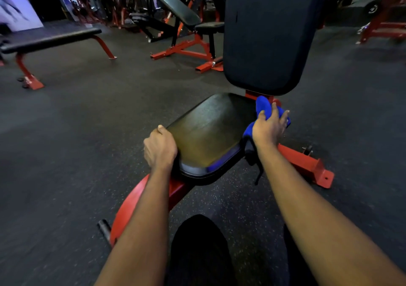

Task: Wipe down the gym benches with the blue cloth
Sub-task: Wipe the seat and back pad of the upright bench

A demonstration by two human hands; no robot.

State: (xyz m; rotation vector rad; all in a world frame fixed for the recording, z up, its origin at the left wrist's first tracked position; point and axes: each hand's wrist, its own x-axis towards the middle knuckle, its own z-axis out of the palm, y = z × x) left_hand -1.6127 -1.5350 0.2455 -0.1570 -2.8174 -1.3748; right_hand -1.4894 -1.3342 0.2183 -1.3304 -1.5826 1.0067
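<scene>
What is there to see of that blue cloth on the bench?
The blue cloth is bright, soft-looking fabric, bunched into folds at the far right corner of the seat pad, below the upright back pad. The right hand presses it with spread fingers, covering its middle; one fold droops over the seat's side.

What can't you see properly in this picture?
Head view: most of the cloth, covered by the right hand pressing on it.
Head view: the fingers of the left hand, curled out of sight round the seat edge.
Head view: the backrest top, cut off by the picture's top edge.
Head view: the far machines, too dark and blurred.
</scene>
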